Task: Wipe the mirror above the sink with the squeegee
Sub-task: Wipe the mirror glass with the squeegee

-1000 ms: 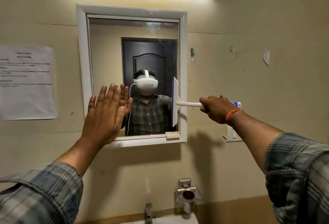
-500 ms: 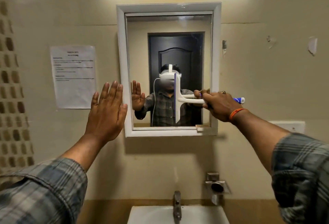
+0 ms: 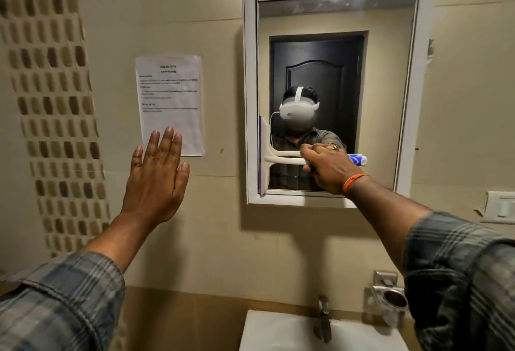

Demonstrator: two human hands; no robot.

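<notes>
Wall notice (image 3: 170,105): text illegibly blurred

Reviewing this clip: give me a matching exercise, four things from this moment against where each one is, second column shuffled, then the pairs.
Things
1. squeegee blade
2. left hand
3. right hand
4. sheet of paper

Places
A. stuck on the wall left of the mirror
B. upright at the mirror's left edge
C. gripping the squeegee handle
D. held up flat, fingers straight, in front of the wall below the paper

Pairs: 1-B, 2-D, 3-C, 4-A
</notes>
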